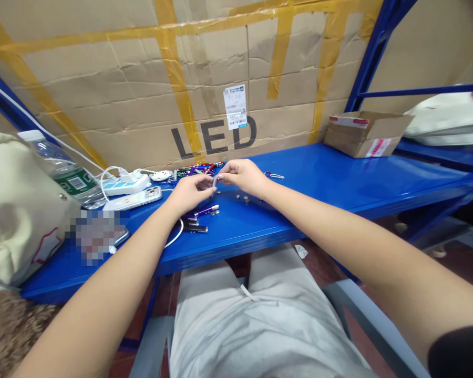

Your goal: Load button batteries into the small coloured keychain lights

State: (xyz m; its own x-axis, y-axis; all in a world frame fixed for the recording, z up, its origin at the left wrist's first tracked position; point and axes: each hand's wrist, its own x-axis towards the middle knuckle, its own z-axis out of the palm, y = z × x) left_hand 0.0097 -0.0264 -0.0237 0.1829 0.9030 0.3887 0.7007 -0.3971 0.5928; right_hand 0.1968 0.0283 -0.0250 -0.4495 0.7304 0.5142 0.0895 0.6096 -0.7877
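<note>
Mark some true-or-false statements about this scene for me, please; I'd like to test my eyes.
1. The left hand holds a slim tube. True.
2. The right hand is inside the small box. False: it is at the tube's upper end.
3. The table is red. False: it is blue.
4. A phone lies in front of the power strip. True.
5. The bottle is at the table's right end. False: it is at the left.
</note>
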